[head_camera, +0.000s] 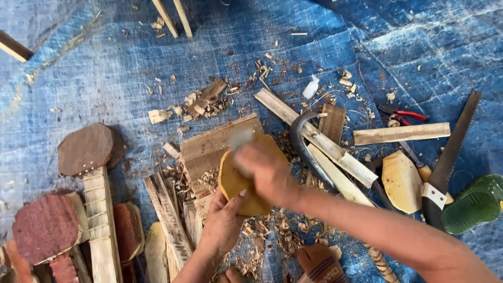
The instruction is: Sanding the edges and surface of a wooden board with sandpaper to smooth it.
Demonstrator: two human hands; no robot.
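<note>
A small white squeeze bottle (310, 87) lies among shavings on the blue tarp (105, 68).

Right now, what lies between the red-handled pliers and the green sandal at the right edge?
In the head view, a handsaw with a dark blade slants between the red-handled pliers and the green sandal, on the blue tarp.

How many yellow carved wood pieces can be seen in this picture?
2. One yellow carved piece is held by the left hand, under the blurred right hand. The other yellow piece lies on the blue tarp beside the saw. Shavings may hide more.
</note>
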